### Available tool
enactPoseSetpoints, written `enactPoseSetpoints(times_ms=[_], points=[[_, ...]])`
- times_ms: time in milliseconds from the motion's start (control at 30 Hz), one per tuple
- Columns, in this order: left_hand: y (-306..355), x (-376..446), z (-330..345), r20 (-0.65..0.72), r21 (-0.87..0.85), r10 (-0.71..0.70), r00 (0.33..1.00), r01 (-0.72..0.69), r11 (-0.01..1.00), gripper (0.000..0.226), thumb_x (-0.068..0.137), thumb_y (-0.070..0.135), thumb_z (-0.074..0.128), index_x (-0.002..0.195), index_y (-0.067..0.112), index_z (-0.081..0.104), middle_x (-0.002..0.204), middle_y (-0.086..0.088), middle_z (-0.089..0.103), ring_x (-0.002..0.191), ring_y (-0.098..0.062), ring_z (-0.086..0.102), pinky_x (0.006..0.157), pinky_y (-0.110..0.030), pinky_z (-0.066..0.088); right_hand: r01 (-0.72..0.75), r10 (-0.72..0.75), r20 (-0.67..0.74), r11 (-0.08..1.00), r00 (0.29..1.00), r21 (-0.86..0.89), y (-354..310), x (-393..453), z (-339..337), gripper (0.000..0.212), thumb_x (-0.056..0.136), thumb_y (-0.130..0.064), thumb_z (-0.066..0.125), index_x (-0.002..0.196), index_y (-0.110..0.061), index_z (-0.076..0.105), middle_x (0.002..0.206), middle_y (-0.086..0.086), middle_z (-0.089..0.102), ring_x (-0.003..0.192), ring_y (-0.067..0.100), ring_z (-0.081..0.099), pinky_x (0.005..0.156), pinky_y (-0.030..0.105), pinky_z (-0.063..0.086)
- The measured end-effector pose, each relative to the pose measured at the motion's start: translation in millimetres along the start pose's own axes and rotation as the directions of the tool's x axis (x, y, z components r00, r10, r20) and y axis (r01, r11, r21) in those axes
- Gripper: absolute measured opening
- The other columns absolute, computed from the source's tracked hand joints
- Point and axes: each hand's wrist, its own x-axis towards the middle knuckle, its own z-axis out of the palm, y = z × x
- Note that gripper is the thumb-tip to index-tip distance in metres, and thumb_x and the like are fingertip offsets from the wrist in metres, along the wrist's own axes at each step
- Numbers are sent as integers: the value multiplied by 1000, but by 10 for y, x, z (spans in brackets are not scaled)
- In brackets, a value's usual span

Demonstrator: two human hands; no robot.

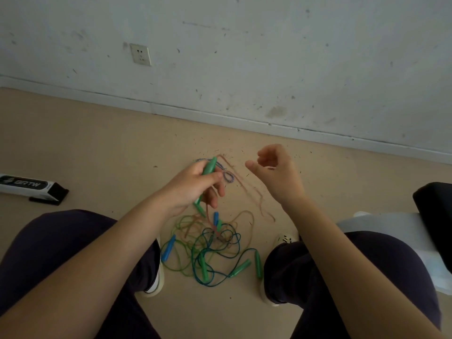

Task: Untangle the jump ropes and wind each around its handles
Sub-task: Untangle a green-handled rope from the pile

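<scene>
My left hand [195, 185] grips a green handle [209, 166] upright above the floor, with a second green handle [199, 207] poking out below the palm. A pinkish rope [244, 184] runs from that hand in a long loop across the floor; its strand passes by the curled fingers of my right hand [276, 172], which is raised beside it. Whether those fingers pinch the rope is unclear. On the floor between my feet lies a tangle of green, blue and pink ropes [212, 243] with blue handles [168, 248] and green handles [241, 267]. A blue-white braided rope [227, 176] lies behind my left hand.
A long black-and-white box [31, 188] lies on the floor at the left. My knees and light shoes [156, 282] flank the tangle. A black object on white paper [433, 211] sits at the right. The wall and baseboard [220, 113] run behind.
</scene>
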Motion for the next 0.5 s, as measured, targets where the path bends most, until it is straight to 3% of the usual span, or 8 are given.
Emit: enactPoseSetpoints(times_ms=[133, 200, 267, 367, 433, 500], points=[[37, 35, -12, -112, -236, -8, 994, -19, 972, 10, 97, 11, 59, 104, 4, 63, 81, -6, 71, 65, -17, 67, 60, -30, 57, -89, 50, 315, 990, 948, 110, -36, -60, 106, 17, 85, -24, 74, 92, -10, 67, 77, 4, 69, 68, 14, 67, 66, 29, 58], [36, 32, -11, -97, -247, -8, 995, -16, 969, 8, 92, 10, 65, 99, 6, 66, 78, -5, 68, 69, -16, 66, 63, -30, 57, -107, 50, 353, 984, 934, 145, -36, -108, 200, 22, 85, -24, 75, 100, -12, 64, 84, 7, 69, 73, 19, 69, 67, 35, 59], [22, 23, -8, -70, -189, -9, 998, -4, 982, 7, 89, 11, 69, 94, 8, 68, 69, -1, 64, 60, -13, 61, 58, -25, 54, -118, 53, 302, 972, 952, 202, -47, -106, 220, 31, 84, -24, 76, 108, -17, 57, 92, 10, 65, 74, 21, 68, 66, 36, 58], [15, 22, -20, -34, -109, 11, 999, -14, 994, 5, 87, 14, 72, 88, 10, 69, 63, 3, 62, 51, -12, 55, 52, -23, 49, -8, -40, 229, 979, 973, 202, -66, -63, 130, 35, 83, -21, 76, 114, -22, 59, 90, 6, 62, 73, 12, 59, 65, 25, 52], [12, 25, -38, -10, -74, 25, 1000, -26, 997, 10, 86, 17, 73, 89, 8, 71, 64, 1, 63, 51, -13, 55, 53, -23, 48, 96, -120, 259, 990, 958, 101, -62, -58, 97, 17, 84, -22, 75, 100, -23, 71, 95, 2, 62, 79, 2, 52, 72, 13, 44], [10, 22, -59, 31, -37, 13, 999, -12, 999, 22, 84, 23, 74, 96, 4, 73, 66, 0, 64, 53, -13, 57, 56, -25, 50, 111, -115, 256, 993, 960, 28, -75, -67, 97, 2, 85, -23, 74, 86, -22, 73, 99, -2, 61, 81, -5, 51, 73, 6, 40]])
